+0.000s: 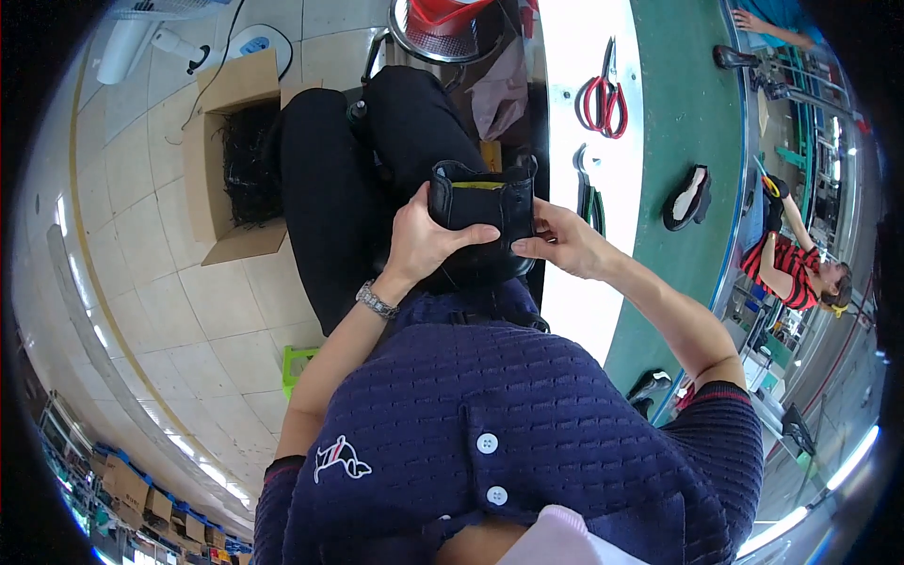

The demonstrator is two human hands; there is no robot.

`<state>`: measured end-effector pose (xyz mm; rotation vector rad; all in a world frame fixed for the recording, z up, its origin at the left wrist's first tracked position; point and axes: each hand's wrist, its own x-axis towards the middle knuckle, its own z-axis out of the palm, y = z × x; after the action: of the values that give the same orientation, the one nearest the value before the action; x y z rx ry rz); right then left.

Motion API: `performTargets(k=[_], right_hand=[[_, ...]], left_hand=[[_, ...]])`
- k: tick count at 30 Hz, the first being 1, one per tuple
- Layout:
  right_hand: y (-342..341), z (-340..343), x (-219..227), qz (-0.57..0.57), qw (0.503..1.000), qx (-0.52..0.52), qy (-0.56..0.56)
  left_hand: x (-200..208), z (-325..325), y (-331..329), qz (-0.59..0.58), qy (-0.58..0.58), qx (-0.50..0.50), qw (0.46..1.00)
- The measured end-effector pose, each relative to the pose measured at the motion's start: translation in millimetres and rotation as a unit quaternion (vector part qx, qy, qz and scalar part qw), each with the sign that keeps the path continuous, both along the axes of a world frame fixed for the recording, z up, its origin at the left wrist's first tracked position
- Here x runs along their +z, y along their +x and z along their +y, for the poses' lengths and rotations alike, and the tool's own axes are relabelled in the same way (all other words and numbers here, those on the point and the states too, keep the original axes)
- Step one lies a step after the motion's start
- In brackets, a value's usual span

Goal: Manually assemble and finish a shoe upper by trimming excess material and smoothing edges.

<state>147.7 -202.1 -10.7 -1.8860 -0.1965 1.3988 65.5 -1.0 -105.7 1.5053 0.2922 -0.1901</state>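
Note:
Above my lap I hold a black shoe upper [482, 212], its open top toward the far side and a bit of yellow-green showing inside the collar. My left hand [426, 241] grips its left side, with the thumb laid across the front. On the other side my right hand [568, 245] pinches the edge between thumb and fingers. The fingers behind the upper are partly hidden. Red-handled scissors [603, 105] lie on the white bench top [586, 292] to my right. Nearer on that top is a tool with dark green handles [590, 200].
Left of my legs an open cardboard box [212, 169] holds black scraps. A green conveyor belt [659, 273] beyond the bench carries a black-and-white shoe [687, 198] and other shoes. Ahead stands a round metal-rimmed stool [443, 42] with red material. A co-worker in red stripes [786, 268] sits across the belt.

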Motion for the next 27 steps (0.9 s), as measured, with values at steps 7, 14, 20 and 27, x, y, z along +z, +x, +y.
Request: performTargets(k=[7,14,20,27], right_hand=[[-7.4,15.6,10.6,-0.100,0.991,0.005,-0.085],[-24.3,59.4,64.7,-0.268,0.958,0.099,0.011],[-46.2,74.4,27.1,-0.384,0.918,0.080,0.061],[-25.9,57.0,9.9,-0.413,0.890,0.101,0.167]], left_hand=[[2.0,8.0,8.5,-0.009,0.003,-0.017,1.000],[-5.9,53.3,21.0,0.048,-0.351,-0.075,0.932],[12.2,74.2,2.6,-0.079,-0.351,0.021,0.933],[56.6,61.1,13.0,0.002,-0.199,0.133,0.971]])
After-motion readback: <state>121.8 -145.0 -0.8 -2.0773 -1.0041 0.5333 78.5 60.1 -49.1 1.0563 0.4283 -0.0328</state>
